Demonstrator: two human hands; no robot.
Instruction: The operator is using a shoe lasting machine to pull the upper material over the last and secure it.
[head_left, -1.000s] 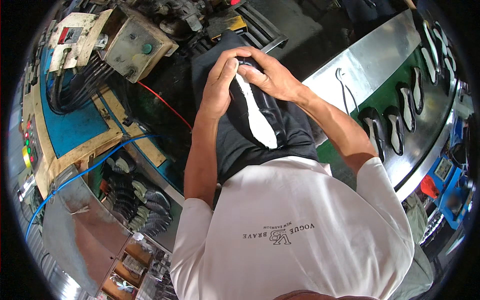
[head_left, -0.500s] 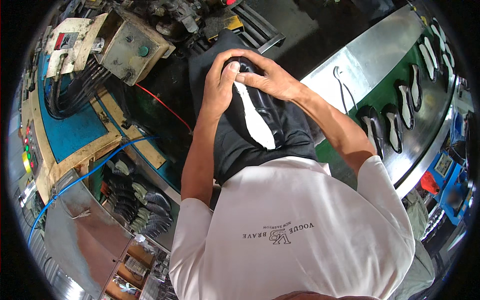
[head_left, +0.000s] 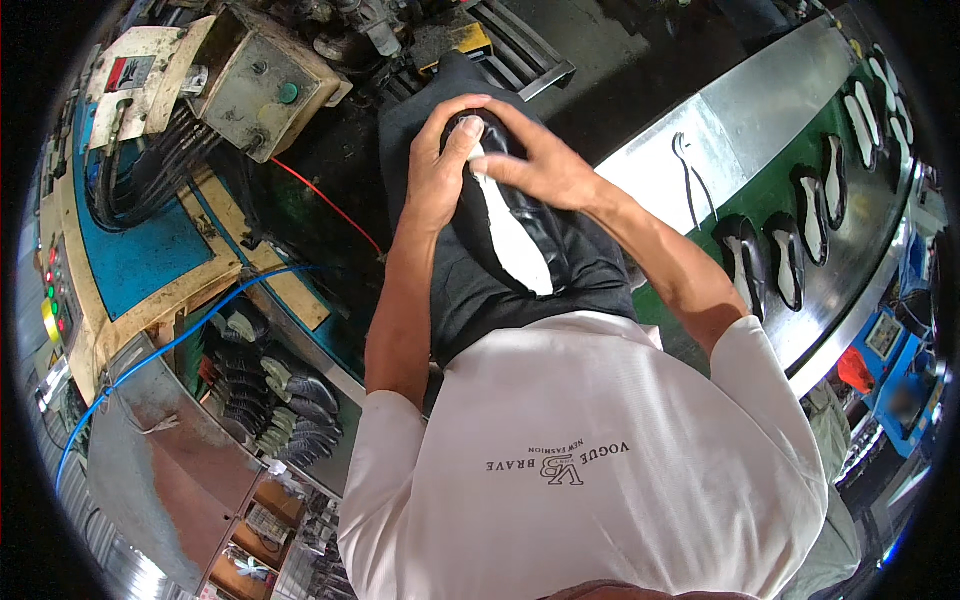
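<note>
Both hands cup the far end of a black shoe (head_left: 520, 250), white sole up, on the person's lap (head_left: 600, 270).
The shoe lies lengthwise, its near end by the lap's shirt-side edge. The left hand (head_left: 440, 172) and right hand (head_left: 540, 168) curl their fingers around the shoe's far end, thumbs over the sole, gripping it between; whether the hidden fingertips press together, I cannot tell. To the right, pincers (head_left: 687, 168) lie on the metal worktop (head_left: 735, 115), handles toward its edge beside the green strip (head_left: 690, 272).
</note>
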